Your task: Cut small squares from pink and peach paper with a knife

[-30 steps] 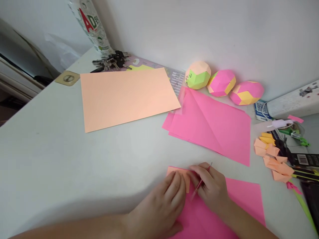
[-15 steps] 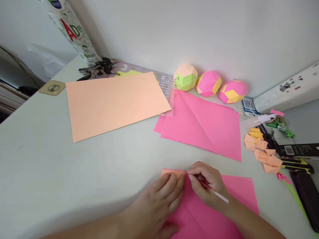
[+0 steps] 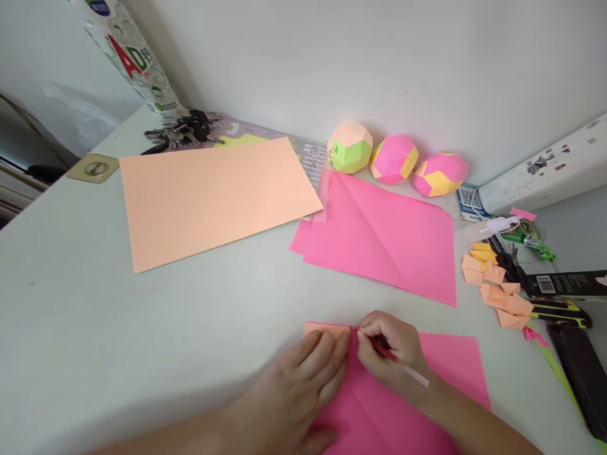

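In the head view, my left hand [image 3: 303, 379] lies with its fingers flat on a small peach paper piece [image 3: 317, 327], pressing it at the upper left corner of a pink sheet [image 3: 458, 363]. Most of that piece is hidden beneath the fingers. My right hand [image 3: 396, 351] grips a pen [image 3: 413, 373] with a red section and a clear end. The pen's tip meets the sheet's top edge, just right of my left fingertips, where a short dark mark shows. A diagonal crease crosses the pink sheet.
Farther back lie a large peach sheet [image 3: 218, 202] and stacked pink sheets [image 3: 384, 234]. Several paper balls [image 3: 394, 159] stand along the wall. Keys [image 3: 184, 129] and a bottle [image 3: 137, 60] are at back left. Folded paper pieces [image 3: 505, 300] and a yellow-black cutter [image 3: 562, 311] sit at right.
The right hand and pen have shifted slightly down along the top edge of the sheet, and a short dark mark now shows there. The whole view has drifted a little.
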`<move>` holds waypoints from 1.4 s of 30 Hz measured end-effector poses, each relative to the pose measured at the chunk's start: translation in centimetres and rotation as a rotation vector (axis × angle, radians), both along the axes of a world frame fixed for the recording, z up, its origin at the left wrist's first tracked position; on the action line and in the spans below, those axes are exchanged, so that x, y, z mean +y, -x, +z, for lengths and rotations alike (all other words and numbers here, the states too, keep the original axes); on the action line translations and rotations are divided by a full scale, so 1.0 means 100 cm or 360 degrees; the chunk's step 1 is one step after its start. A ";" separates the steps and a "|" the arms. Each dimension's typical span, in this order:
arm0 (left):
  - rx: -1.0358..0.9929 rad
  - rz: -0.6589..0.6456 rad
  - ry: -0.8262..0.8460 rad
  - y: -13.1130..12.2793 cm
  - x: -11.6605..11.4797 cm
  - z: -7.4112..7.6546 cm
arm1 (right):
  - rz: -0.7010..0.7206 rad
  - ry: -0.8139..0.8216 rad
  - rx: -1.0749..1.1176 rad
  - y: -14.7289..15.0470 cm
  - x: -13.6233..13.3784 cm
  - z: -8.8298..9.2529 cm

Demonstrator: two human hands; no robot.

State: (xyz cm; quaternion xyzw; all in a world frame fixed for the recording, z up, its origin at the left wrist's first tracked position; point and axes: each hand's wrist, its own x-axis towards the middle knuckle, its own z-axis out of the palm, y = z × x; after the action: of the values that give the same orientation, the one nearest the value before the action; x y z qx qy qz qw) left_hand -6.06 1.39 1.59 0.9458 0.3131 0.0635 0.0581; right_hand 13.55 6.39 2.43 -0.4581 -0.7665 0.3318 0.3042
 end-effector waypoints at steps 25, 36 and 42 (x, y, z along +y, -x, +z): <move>0.0037 -0.0003 0.0008 0.001 0.000 0.000 | -0.0009 0.0010 -0.0007 -0.001 -0.001 -0.002; 0.0051 -0.0004 0.0031 0.002 -0.001 -0.001 | 0.0003 0.0008 0.0009 -0.002 -0.001 -0.002; 0.0033 0.0009 0.0019 0.001 -0.002 -0.001 | 0.0016 0.0017 0.0018 -0.002 -0.001 -0.003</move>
State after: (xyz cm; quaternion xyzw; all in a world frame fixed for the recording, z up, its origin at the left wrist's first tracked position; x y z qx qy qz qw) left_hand -6.13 1.21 1.48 0.9452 0.3167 0.0521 0.0602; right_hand 13.72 6.27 2.14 -0.4542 -0.7652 0.3400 0.3044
